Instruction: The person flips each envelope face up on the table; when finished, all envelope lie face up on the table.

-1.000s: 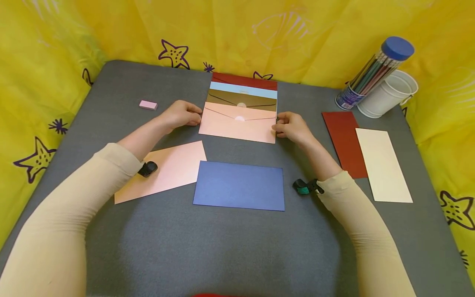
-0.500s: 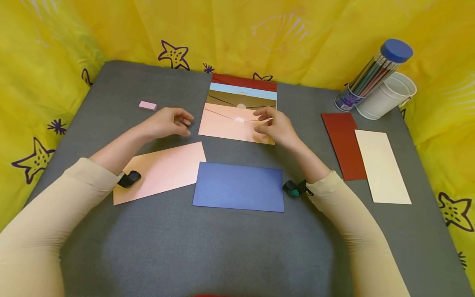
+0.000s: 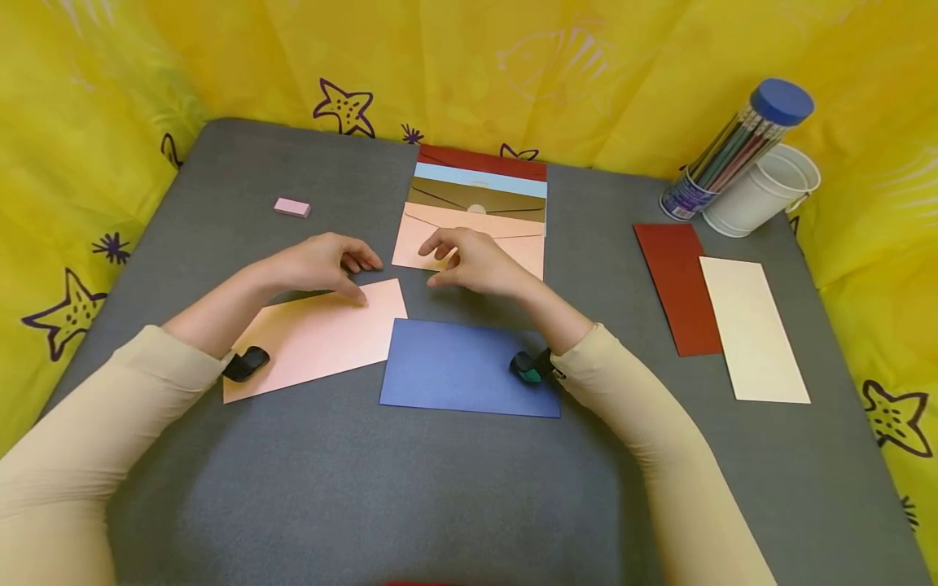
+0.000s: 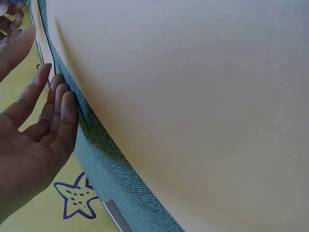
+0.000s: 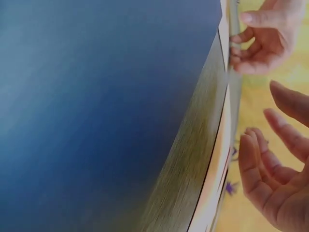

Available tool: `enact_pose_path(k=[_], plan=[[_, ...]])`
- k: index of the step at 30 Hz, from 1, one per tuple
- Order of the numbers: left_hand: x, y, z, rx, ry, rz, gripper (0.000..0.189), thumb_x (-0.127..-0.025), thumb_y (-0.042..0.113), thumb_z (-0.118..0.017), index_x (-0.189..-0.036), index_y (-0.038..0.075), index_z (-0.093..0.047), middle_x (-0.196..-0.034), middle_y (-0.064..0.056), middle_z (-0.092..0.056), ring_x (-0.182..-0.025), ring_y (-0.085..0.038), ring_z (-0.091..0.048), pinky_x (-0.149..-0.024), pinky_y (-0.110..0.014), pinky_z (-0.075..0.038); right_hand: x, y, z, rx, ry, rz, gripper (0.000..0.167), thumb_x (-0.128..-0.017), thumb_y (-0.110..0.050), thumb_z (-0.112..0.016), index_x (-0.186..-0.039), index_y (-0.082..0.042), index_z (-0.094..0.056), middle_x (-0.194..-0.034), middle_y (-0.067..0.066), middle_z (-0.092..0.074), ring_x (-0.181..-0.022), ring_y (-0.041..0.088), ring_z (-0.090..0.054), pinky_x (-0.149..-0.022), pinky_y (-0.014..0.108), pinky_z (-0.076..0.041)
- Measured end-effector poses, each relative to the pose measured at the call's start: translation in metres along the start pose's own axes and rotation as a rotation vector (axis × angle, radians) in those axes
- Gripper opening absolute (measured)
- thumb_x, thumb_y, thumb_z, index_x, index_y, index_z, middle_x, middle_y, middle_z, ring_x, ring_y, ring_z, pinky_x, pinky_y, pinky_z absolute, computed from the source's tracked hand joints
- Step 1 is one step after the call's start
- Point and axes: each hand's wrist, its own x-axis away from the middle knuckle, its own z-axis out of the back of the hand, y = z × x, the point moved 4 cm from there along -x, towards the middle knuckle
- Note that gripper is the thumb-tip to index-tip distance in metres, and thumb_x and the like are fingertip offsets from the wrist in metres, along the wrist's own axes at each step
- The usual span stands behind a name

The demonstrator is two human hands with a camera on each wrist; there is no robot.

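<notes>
An overlapping stack of envelopes lies at the far middle of the table: red (image 3: 484, 160), light blue (image 3: 506, 181), brown (image 3: 440, 195) and pink (image 3: 414, 232) in front. My right hand (image 3: 476, 262) hovers over the front pink one with bent, spread fingers and nothing in them; it hides the seal. Above the upper edge of a loose pink envelope (image 3: 344, 334), my left hand (image 3: 311, 264) has its thumb and fingers apart, holding nothing. Beside that envelope, nearer me, lies a blue envelope (image 3: 447, 366), partly under my right wrist. Both hands look empty in the wrist views too.
A dark red envelope (image 3: 674, 285) and a cream one (image 3: 755, 325) overlap on the right. Behind them stand a tub of pencils (image 3: 721, 155) and a white bucket (image 3: 765, 191). A pink eraser (image 3: 292, 207) lies at the back left. Yellow cloth (image 3: 454, 65) surrounds the table.
Both hands have let go of the stack's side edges. The left has drawn back left and toward me, over the loose pink envelope; the right has swung left across the stack's front.
</notes>
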Motion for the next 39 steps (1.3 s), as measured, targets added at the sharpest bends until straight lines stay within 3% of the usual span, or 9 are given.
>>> enact_pose_path(k=[8,15,33,39], plan=[[0.000,0.002,-0.006,-0.092,-0.019,-0.063,0.060,-0.066,0.012,-0.090,-0.116,0.001,-0.059,-0.113,-0.018,-0.053,-0.106,-0.031,-0.049,-0.095,-0.041,-0.041,-0.021,-0.019,-0.028,0.123,-0.136,0.043,0.044,-0.083,-0.017,-0.079,-0.122,-0.008,-0.062,-0.116,0.013,-0.066,-0.108,0.023,-0.061,-0.093,0.032,-0.051],[0.001,0.001,-0.007,-0.094,0.003,-0.081,0.056,-0.065,0.006,-0.089,-0.112,0.000,-0.058,-0.110,-0.017,-0.051,-0.105,-0.030,-0.048,-0.093,-0.038,-0.041,-0.024,-0.018,-0.044,0.237,-0.139,0.027,0.051,-0.084,-0.026,-0.078,-0.127,-0.010,-0.056,-0.116,0.011,-0.059,-0.109,0.021,-0.055,-0.097,0.035,-0.047],[-0.002,0.004,-0.010,-0.191,-0.008,-0.038,0.037,-0.069,0.006,-0.087,-0.096,0.001,-0.062,-0.102,-0.014,-0.049,-0.096,-0.027,-0.045,-0.080,-0.035,-0.037,-0.024,-0.018,-0.051,0.225,-0.103,0.028,0.048,-0.078,-0.020,-0.083,-0.115,-0.007,-0.055,-0.106,0.007,-0.057,-0.099,0.019,-0.055,-0.089,0.030,-0.046],[-0.003,0.011,-0.006,-0.226,-0.027,-0.047,0.037,-0.070,0.006,-0.085,-0.095,0.001,-0.059,-0.093,-0.012,-0.053,-0.087,-0.025,-0.048,-0.073,-0.030,-0.038,-0.025,-0.019,-0.049,0.152,-0.086,0.025,0.048,-0.078,-0.014,-0.083,-0.114,-0.007,-0.053,-0.101,0.005,-0.062,-0.091,0.017,-0.057,-0.081,0.026,-0.045]])
